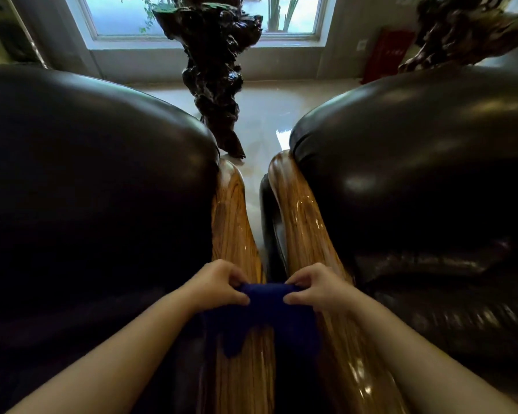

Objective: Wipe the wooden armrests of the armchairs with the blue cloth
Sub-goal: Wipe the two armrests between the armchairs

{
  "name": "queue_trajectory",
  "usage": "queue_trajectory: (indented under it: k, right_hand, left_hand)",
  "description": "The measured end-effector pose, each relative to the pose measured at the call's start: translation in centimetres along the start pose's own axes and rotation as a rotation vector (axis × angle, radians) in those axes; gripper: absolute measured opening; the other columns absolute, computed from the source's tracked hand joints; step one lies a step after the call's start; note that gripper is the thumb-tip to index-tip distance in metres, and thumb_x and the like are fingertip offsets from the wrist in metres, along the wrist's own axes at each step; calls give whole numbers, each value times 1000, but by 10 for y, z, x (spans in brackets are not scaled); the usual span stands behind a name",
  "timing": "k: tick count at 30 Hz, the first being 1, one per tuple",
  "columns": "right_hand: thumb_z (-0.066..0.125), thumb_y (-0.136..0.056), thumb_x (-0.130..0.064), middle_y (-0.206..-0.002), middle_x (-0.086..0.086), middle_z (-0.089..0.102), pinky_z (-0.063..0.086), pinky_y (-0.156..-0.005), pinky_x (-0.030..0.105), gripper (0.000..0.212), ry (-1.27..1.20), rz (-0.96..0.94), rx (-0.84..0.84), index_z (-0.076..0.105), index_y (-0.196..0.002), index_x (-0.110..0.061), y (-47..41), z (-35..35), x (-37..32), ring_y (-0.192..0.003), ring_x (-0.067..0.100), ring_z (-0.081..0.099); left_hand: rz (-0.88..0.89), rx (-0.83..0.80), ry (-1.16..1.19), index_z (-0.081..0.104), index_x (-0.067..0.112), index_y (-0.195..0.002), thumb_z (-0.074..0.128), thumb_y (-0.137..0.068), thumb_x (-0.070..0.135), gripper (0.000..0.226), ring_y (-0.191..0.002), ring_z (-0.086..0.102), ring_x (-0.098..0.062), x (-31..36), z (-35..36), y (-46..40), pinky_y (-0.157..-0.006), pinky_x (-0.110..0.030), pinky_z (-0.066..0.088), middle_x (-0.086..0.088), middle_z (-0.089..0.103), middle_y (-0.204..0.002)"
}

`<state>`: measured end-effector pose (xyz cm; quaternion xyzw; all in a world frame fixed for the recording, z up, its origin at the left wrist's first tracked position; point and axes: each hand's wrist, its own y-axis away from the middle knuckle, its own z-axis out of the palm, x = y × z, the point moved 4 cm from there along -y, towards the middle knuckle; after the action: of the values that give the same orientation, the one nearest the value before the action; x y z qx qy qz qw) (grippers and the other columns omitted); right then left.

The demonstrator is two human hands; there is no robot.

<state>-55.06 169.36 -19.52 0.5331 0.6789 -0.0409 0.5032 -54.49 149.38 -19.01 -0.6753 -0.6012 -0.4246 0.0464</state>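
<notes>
Two dark leather armchairs stand side by side, each with a glossy wooden armrest facing the narrow gap between them: the left armrest (pixel 232 222) and the right armrest (pixel 302 222). A dark blue cloth (pixel 266 315) is stretched between my hands above that gap, and its lower edge hangs over both armrests. My left hand (pixel 217 283) pinches the cloth's left top corner. The right top corner is gripped by my right hand (pixel 316 286). Both hands hover just over the near halves of the armrests.
The left armchair's leather back (pixel 96 180) and the right armchair's back (pixel 416 162) bulge on either side. A dark carved root sculpture (pixel 219 82) stands on the shiny tiled floor (pixel 266 115) beyond the gap, under a window (pixel 204 16). Another sculpture (pixel 461 28) is at the far right.
</notes>
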Motion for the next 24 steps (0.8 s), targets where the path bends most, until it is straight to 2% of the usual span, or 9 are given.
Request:
queue_trajectory:
  k: [3, 7, 11, 15, 20, 24]
  right_hand:
    - [68, -80, -18, -98, 0, 68, 58, -77, 31, 23, -48, -28, 74, 64, -102, -23, 40, -30, -7, -88, 10, 68]
    - [67, -80, -14, -96, 0, 70, 57, -73, 26, 22, -41, -67, 111, 65, -98, -26, 85, -66, -10, -87, 9, 68]
    - [67, -80, -16, -97, 1, 70, 58, -75, 37, 22, -33, -70, 104, 66, -100, -23, 112, -92, 4, -88, 15, 68]
    - [68, -79, -17, -96, 0, 70, 58, -77, 37, 22, 13, -75, 95, 66, -100, -23, 131, -99, 31, -88, 13, 68]
    - [69, -78, -20, -98, -2, 68, 58, -77, 34, 21, 64, -53, 21, 65, -98, -25, 138, -93, 67, -90, 12, 66]
    - [68, -78, -20, -96, -3, 67, 58, -65, 25, 18, 89, 13, -83, 62, -94, -27, 122, -73, 97, -86, 12, 66]
  left_hand:
    - [51, -59, 84, 66, 26, -89, 73, -73, 19, 19, -84, 65, -6, 42, -5, 13, -72, -20, 52, 5, 68, -90]
    - [67, -22, 143, 62, 21, -98, 70, -74, 14, 27, -90, 63, -10, 88, 2, 28, -76, -27, 53, 3, 66, -97]
    - [44, 16, 208, 62, 23, -96, 70, -74, 13, 26, -93, 62, -11, 119, 19, 34, -75, -26, 52, 2, 64, -99]
    - [-7, 38, 228, 63, 21, -96, 71, -73, 11, 26, -95, 63, -14, 139, 52, 40, -83, -32, 54, 0, 65, -100]
    - [-54, 24, 171, 62, 19, -100, 70, -74, 13, 27, -94, 61, -12, 146, 96, 45, -74, -24, 53, 0, 64, -101]
    - [-142, -62, 144, 62, 21, -97, 70, -75, 13, 24, -91, 62, -12, 131, 125, 32, -66, -20, 51, 2, 63, -98]
